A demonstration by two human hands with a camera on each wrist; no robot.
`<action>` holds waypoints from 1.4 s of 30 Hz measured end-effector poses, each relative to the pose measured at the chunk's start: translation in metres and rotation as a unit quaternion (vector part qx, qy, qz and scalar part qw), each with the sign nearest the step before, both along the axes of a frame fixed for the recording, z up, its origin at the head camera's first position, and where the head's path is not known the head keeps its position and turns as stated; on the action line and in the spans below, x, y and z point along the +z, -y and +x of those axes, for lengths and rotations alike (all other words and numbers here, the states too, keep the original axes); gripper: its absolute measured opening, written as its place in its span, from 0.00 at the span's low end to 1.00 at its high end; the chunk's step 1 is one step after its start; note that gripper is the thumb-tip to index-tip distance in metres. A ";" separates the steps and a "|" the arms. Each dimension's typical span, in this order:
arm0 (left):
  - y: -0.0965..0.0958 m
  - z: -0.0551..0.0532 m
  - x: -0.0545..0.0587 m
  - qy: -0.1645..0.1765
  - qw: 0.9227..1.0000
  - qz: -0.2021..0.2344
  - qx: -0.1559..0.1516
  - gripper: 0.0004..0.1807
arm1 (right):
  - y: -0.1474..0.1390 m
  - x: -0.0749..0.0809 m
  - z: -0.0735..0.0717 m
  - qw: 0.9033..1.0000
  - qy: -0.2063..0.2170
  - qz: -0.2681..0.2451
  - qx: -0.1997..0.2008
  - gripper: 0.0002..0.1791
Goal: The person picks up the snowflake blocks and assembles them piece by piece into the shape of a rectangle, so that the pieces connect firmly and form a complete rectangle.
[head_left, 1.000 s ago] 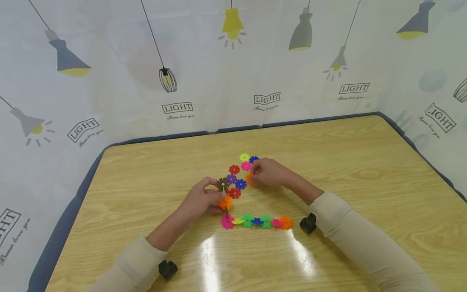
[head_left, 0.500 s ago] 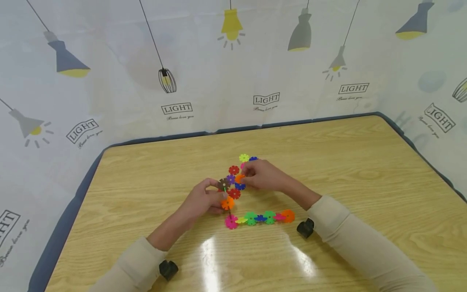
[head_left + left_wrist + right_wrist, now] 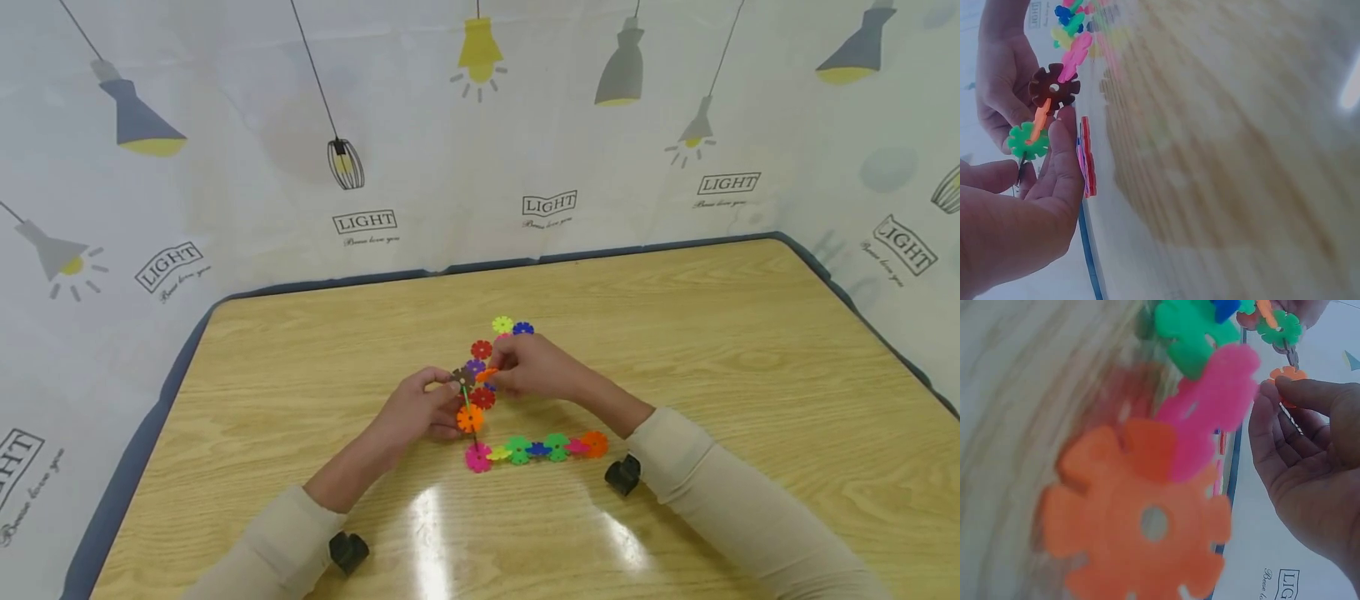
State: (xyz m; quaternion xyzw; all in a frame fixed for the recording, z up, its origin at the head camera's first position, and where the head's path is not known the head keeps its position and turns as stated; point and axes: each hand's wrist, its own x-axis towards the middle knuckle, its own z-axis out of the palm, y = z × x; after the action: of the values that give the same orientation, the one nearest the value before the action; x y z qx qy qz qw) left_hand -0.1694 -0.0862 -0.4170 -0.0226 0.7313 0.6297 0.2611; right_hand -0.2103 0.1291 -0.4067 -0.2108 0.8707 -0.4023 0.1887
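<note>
A chain of interlocking flower-shaped plastic discs stands on the table, seen in the head view. It bends at a pink disc (image 3: 478, 457) and ends at the right in an orange disc (image 3: 595, 444). My left hand (image 3: 420, 408) holds its upper end, pinching by the brown disc (image 3: 461, 379). Below that are a green disc (image 3: 1027, 142), edge-on in the head view, and an orange disc (image 3: 470, 418). My right hand (image 3: 536, 367) pinches a loose orange disc (image 3: 1288, 376), tilted, close beside the brown disc. Whether the two discs touch I cannot tell.
Loose discs lie behind the hands: red (image 3: 482, 349), purple (image 3: 475, 367), another red one (image 3: 483, 398), yellow-green (image 3: 502, 324) and blue (image 3: 523, 328). Some are partly covered by my right hand. The wooden table (image 3: 300, 342) meets a lamp-printed curtain (image 3: 442, 150) at the back.
My right hand has carried the orange disc leftward to the brown disc and tilted it nearly edge-on. The held chain has shifted slightly right; my left hand keeps its hold.
</note>
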 end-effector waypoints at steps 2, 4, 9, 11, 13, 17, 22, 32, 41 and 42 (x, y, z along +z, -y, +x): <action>-0.001 0.000 0.001 -0.003 1.000 -0.001 0.003 0.12 | 0.001 0.000 0.000 1.000 -0.008 0.004 -0.001 0.02; -0.001 0.000 0.002 -0.003 1.000 -0.003 0.008 0.12 | 0.002 0.000 0.001 1.000 -0.017 0.010 0.000 0.03; -0.004 0.000 0.001 0.000 1.000 -0.012 0.022 0.13 | 0.004 0.001 0.003 0.999 -0.033 0.025 0.005 0.03; -0.005 0.001 0.000 -0.004 1.000 -0.014 0.024 0.12 | 0.005 0.002 0.004 0.998 -0.052 0.036 0.011 0.03; -0.006 0.000 -0.001 -0.008 1.000 -0.013 0.024 0.11 | 0.006 0.003 0.006 0.996 -0.074 0.049 0.017 0.04; -0.009 0.000 -0.003 -0.020 1.000 -0.011 0.020 0.10 | 0.009 0.004 0.010 0.990 -0.120 0.070 0.030 0.06; -0.010 -0.003 -0.002 -0.031 0.999 -0.026 0.012 0.10 | 0.011 0.005 0.012 0.984 -0.152 0.084 0.036 0.07; -0.005 -0.001 -0.003 -0.012 1.000 -0.027 0.002 0.11 | 0.004 0.003 0.005 0.994 -0.082 0.070 0.029 0.04; 0.004 0.001 -0.003 0.007 1.000 -0.014 -0.006 0.11 | -0.013 0.002 -0.007 0.999 -0.001 0.052 -0.014 0.11; 0.005 0.001 -0.003 0.008 1.000 -0.012 -0.008 0.11 | -0.014 0.001 -0.009 0.998 0.010 0.051 -0.020 0.11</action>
State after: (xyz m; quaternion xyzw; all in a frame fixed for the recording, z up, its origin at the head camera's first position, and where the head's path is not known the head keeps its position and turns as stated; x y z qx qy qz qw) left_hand -0.1685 -0.0910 -0.4203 -0.0247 0.7368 0.6185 0.2719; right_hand -0.2193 0.1430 -0.4057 -0.1793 0.8921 -0.3632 0.2002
